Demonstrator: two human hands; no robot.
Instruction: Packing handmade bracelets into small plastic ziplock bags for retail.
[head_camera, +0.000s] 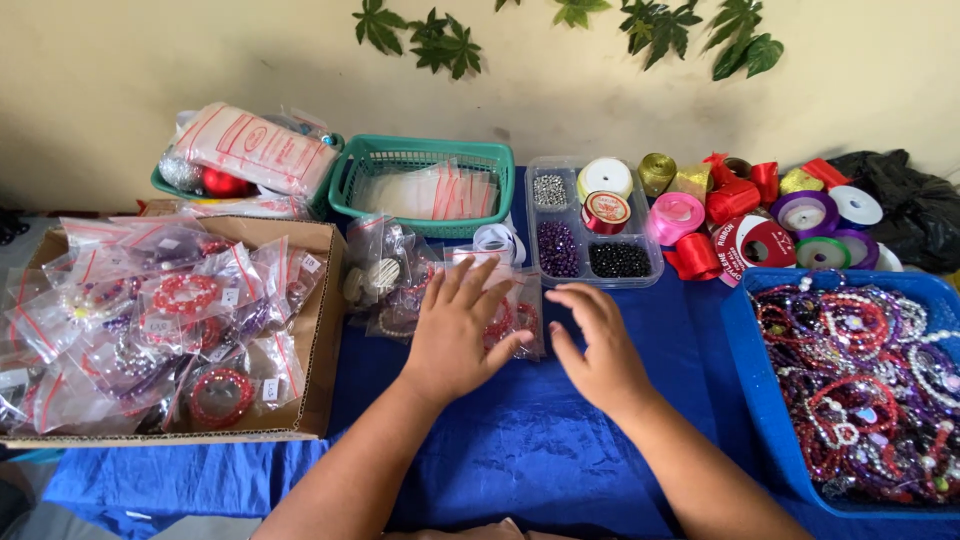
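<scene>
While both forearms reach in from 6 o'clock over a blue tablecloth (520, 450), the left hand (455, 335) is laid flat, fingers spread, on a small clear bag of red beads (515, 318). Just beside it at 3 o'clock, the right hand (600, 350) is held over the cloth, fingers slightly curled and apart, gripping nothing. At 9 o'clock a cardboard box (322, 330) of bagged bracelets is shown; at 3 o'clock, a blue bin (745, 340) of beads; at 12 o'clock, a clear bead tray (590, 280).

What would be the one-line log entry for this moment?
left hand: flat on clear bags | right hand: open beside them | blue cloth
</scene>
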